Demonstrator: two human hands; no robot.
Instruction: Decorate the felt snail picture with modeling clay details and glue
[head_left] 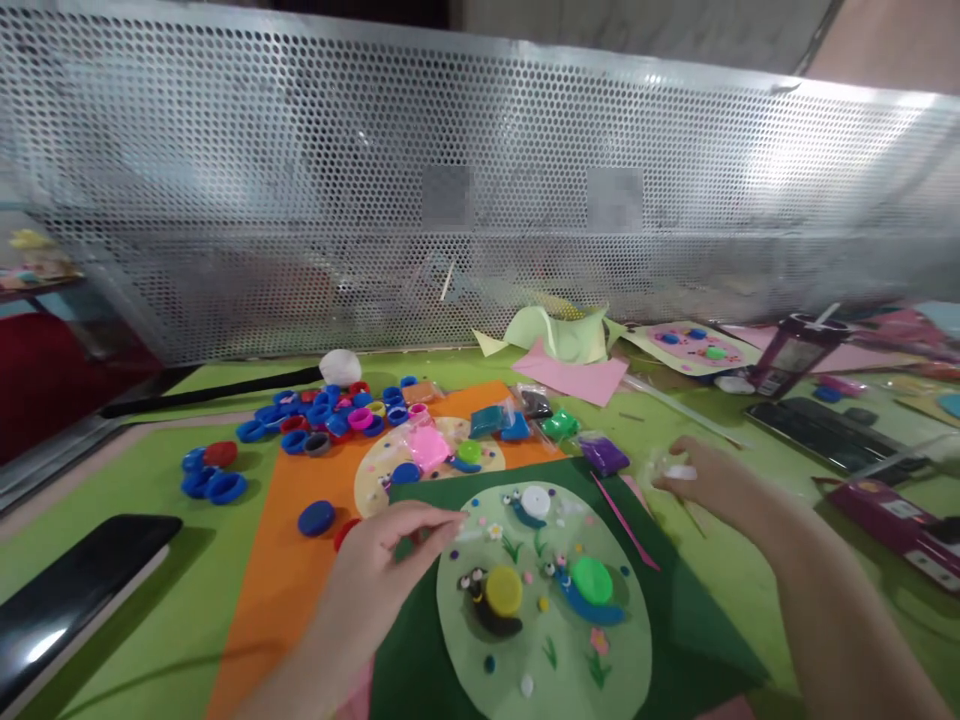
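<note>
A pale green paper disc lies on a dark green sheet in front of me, decorated with clay snails topped by a white, a yellow and a green bottle cap. My left hand hovers at the disc's left edge, fingers pinched together; what they hold is too small to make out. My right hand is past the sheet's upper right corner, fingers curled round a small white piece of clay. A pink stick lies on the sheet between the hands.
Several blue, red and pink bottle caps are scattered on an orange sheet at left. Small clay bags lie behind the disc. A black phone rests at far left. A perforated metal screen closes the back. Paper scraps and a keyboard sit at right.
</note>
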